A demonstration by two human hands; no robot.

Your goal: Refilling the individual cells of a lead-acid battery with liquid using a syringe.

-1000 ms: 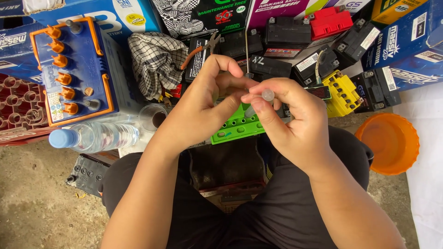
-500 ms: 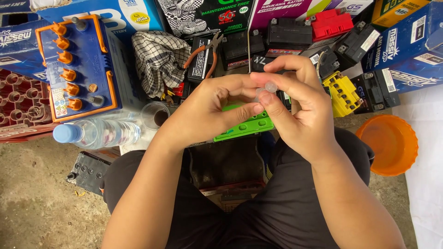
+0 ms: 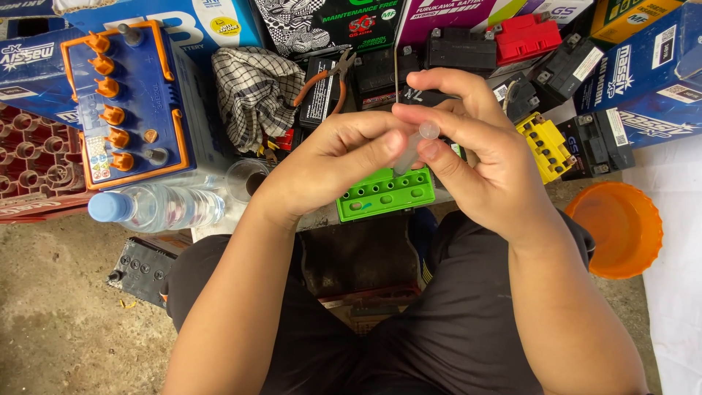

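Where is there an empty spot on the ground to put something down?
Bare sandy ground lies at lower left, bordered by the clear plastic water bottle, the flat black battery and the person's knee. A bare white sheet lies right of the round orange plastic bowl. Up top, batteries, boxes and the checked cloth crowd together.

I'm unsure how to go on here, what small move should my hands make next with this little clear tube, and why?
Probably lower the clear tube toward the green battery top. Both the left hand and right hand pinch it above the row of open holes, apart from them.
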